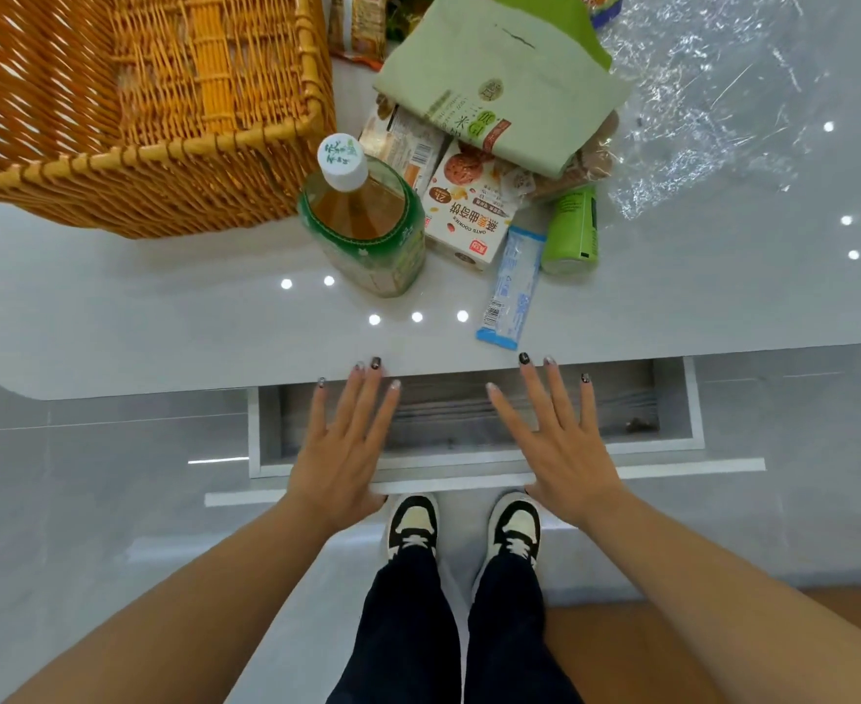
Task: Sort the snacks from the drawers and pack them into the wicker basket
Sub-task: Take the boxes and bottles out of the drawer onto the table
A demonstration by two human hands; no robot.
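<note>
Both hands are open with straight, spread fingers and hold nothing. The left hand (339, 439) and the right hand (560, 439) hover over the open drawer (672, 398) in the lower middle of the frame, their fingertips at the edge of the tabletop (113, 317).

The snacks lie above the hands in the frame, in a pile at the upper middle: a tea bottle (362, 221) standing upright, a cookie box (469, 205), a blue snack bar (512, 287) and a green bottle (570, 228). The wicker basket (164, 155) stands at the upper left, just beside the tea bottle, and looks empty.

The blue snack bar is the nearest item. Its long axis runs almost straight away from the person, and its near end lies just above the right hand, so the right hand seems better placed for it.
</note>
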